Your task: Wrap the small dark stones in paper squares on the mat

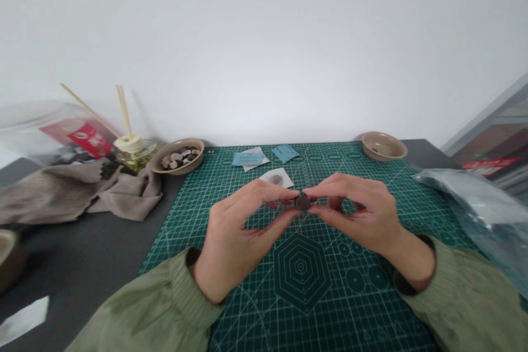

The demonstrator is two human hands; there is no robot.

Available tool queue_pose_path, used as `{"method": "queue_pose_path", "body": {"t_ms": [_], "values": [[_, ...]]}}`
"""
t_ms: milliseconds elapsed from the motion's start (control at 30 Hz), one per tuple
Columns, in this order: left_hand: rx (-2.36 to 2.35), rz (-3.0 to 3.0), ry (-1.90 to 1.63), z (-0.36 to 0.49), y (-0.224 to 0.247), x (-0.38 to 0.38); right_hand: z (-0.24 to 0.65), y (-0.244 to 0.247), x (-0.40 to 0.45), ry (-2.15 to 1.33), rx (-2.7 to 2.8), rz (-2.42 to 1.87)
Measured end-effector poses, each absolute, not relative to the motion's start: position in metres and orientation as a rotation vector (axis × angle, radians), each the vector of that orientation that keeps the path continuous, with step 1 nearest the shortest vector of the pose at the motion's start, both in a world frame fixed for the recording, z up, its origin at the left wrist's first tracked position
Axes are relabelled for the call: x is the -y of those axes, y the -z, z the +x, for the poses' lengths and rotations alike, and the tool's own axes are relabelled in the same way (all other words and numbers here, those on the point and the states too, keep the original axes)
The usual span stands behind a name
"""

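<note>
Between my hands, above the middle of the cutting mat, is a small dark brown round disc (303, 203), its flat face toward me. My left hand (251, 225) pinches its left edge between thumb and index finger. From the other side, my right hand (358, 212) grips it with the thumb and forefinger. Just behind the fingers lies a white paper (287, 174) with a greyish-brown round patch on it, partly covered by my left hand. What exactly the disc is, I cannot make out.
The green cutting mat (301, 308) covers the table. Behind lie blue packets (247, 159). A bowl of dark and pinkish pieces (198, 162) stands left, near a reed diffuser (134, 148) and grey-brown cloth (70, 192). Another bowl (396, 154) and a plastic bag (474, 198) are right.
</note>
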State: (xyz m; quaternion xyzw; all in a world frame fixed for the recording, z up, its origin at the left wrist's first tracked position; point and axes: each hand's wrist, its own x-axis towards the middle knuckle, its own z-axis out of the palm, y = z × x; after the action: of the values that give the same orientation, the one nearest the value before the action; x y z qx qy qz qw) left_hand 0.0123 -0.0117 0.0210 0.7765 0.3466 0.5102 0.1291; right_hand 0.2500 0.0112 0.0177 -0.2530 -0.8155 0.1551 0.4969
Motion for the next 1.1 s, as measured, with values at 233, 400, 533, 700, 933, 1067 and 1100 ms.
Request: {"method": "queue_pose_path", "body": {"t_ms": [233, 400, 533, 700, 933, 1067, 1100], "values": [[-1.014, 2.251, -1.475, 0.0105, -0.0195, 0.0123, 0.2501, -0.0185, -0.0107, -0.339, 1.980, -0.634], [-1.030, 2.266, -1.456, 0.0104, -0.0207, 0.0124, 0.2501, -0.0188, -0.0107, -0.355, 1.989, -0.633], [-1.002, 2.264, -1.474, 0.0114, -0.0210, 0.0113, 0.2495, -0.0186, -0.0114, -0.344, 1.988, -0.600], [-1.001, 2.265, -1.469, 0.0113, -0.0195, 0.0107, 0.2494, -0.0188, -0.0114, -0.355, 1.986, -0.606], [-1.018, 2.297, -1.456, 0.0114, -0.0213, 0.0109, 0.2495, -0.0194, -0.0111, -0.403, 2.005, -0.599], [-1.020, 2.297, -1.445, 0.0120, -0.0223, 0.0098, 0.2487, -0.0196, -0.0113, -0.418, 2.012, -0.614], [-1.020, 2.295, -1.446, 0.0120, -0.0220, 0.0095, 0.2484, -0.0196, -0.0115, -0.418, 2.015, -0.616]]}}
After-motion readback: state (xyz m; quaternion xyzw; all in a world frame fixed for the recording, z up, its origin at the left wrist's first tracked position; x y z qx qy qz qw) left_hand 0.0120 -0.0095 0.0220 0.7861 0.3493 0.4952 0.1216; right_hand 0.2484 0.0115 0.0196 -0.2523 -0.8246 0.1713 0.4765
